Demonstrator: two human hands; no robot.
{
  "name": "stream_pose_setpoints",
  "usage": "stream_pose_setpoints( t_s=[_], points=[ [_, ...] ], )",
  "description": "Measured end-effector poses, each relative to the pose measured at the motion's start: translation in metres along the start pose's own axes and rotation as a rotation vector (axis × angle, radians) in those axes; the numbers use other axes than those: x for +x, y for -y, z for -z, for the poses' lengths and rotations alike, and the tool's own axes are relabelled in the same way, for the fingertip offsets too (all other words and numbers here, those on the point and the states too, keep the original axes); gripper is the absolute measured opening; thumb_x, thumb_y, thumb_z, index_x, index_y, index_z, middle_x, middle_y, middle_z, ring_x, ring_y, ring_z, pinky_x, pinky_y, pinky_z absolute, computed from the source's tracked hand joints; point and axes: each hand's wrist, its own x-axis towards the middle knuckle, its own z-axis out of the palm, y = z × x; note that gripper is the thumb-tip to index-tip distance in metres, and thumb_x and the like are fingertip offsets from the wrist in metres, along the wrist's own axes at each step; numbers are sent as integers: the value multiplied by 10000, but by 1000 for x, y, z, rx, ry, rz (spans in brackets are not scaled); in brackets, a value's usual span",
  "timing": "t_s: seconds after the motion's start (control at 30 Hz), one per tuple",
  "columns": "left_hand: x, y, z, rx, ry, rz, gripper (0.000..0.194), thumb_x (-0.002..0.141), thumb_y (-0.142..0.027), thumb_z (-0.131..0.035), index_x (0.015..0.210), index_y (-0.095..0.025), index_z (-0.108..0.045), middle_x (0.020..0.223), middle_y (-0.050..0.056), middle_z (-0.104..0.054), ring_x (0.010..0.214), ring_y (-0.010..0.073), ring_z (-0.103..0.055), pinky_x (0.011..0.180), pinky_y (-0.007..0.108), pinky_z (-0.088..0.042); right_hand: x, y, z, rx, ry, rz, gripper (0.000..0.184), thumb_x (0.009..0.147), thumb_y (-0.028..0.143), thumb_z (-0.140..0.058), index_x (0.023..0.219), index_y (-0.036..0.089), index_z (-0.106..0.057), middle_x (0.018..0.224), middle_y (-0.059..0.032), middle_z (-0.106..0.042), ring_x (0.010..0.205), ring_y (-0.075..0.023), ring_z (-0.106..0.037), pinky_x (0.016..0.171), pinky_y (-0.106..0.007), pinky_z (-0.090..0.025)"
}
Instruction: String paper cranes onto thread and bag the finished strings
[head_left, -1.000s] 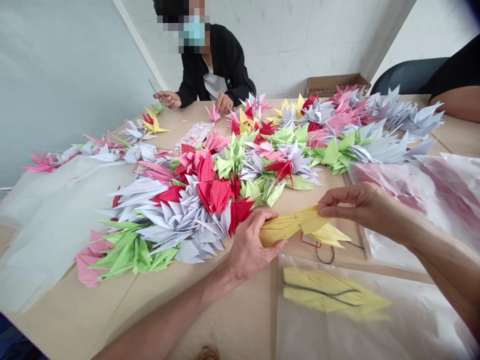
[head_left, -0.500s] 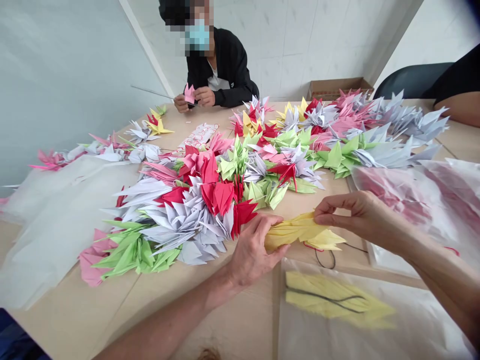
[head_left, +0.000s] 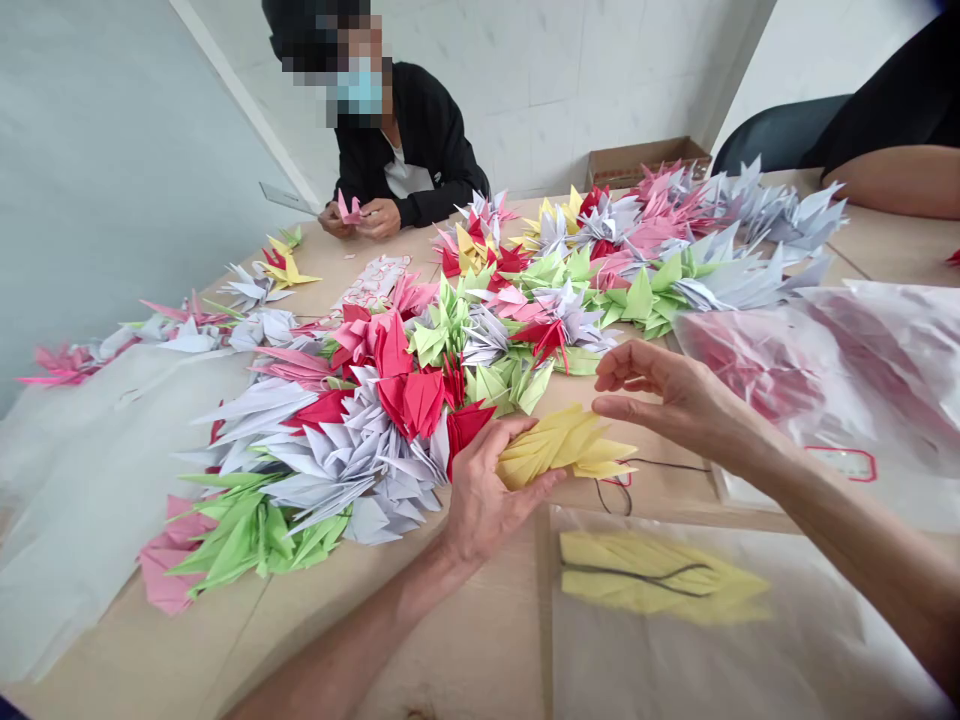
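A bundle of folded yellow paper cranes (head_left: 551, 450) lies in the grasp of my left hand (head_left: 484, 490), thumb on the near side and fingers on the far side. My right hand (head_left: 660, 395) hovers just right of the bundle, fingers curved and apart from the thumb, holding nothing. Below the bundle a thin dark cord (head_left: 619, 505) loops on the table beside a small red-edged tag (head_left: 622, 478). More yellow folded paper with a dark cord shows inside a clear plastic bag (head_left: 750, 670) in front of me.
A long heap of red, green, white and pink paper cranes (head_left: 420, 400) covers the middle table. Plastic bags with red paper (head_left: 757, 375) lie right; a translucent sheet (head_left: 97, 470) lies left. Opposite, a masked person (head_left: 420, 150) handles a pink crane (head_left: 349, 207). A cardboard box (head_left: 645, 160) stands behind.
My right hand has let go of the yellow bundle's right end and opened. My left hand still holds the bundle. The camera view has shifted slightly.
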Motion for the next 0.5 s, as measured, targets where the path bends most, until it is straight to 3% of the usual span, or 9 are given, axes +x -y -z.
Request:
stream_pose_setpoints(
  t_s=[0.17,0.27,0.5],
  points=[
    [1,-1,1,-33,9,66,426,702,-399,-693,1054,-190,-572,1020,55,-657,918,196,-625,809,299,-505,-1,-10,2,41,311,-28,768,665,469,-713,1317,241,-377,1181,-91,-590,1135,-252,-522,926,-388,-414],
    [1,-1,1,-49,7,81,447,699,-387,-693,1075,-187,-559,1039,63,-652,933,206,-627,807,305,-512,-6,1,-9,-12,320,-18,818,666,440,-709,1362,228,-335,1183,-100,-578,1122,-261,-522,887,-382,-438],
    [-1,0,0,-120,-8,124,438,713,-358,-687,1089,-192,-537,1027,53,-646,925,195,-628,798,291,-517,-10,18,-23,-15,280,-49,787,662,169,-606,1377,187,-278,942,-54,-622,800,-185,-583,654,-293,-464]
  ],
)
